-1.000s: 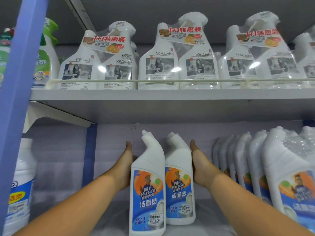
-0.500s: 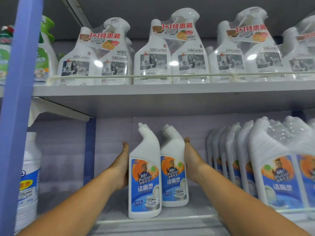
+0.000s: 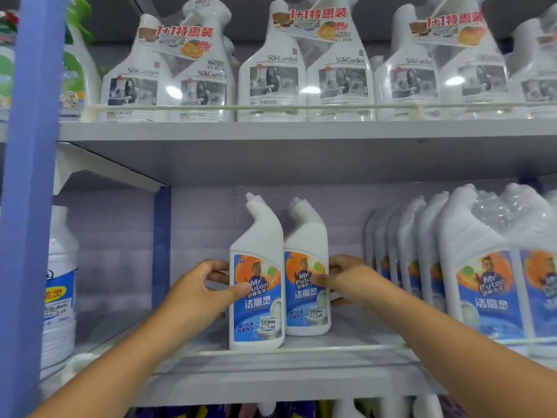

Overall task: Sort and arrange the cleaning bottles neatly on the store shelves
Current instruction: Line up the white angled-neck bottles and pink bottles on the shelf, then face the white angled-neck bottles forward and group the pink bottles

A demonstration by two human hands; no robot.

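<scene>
— How are the 2 gripped bottles set?
— The left bottle point(image 3: 256, 276), held by the left hand point(image 3: 196, 294), is stood touching the right bottle point(image 3: 306, 273), held by the right hand point(image 3: 349, 279), and slightly in front of it.
— And around the grip?
— A packed row point(image 3: 437, 267) is found right of it, a jug point(image 3: 58, 285) left, and spray bottles point(image 3: 271, 73) on the upper shelf point(image 3: 301, 137) above.

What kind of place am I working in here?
Most likely a shop's cleaning aisle: tiered metal shelves, price stickers on toilet cleaner bottles, and promo twin-packs of spray bottles above.

Bright, even light; glare on upper spray bottles point(image 3: 271, 86); edges curve, blur.
</scene>
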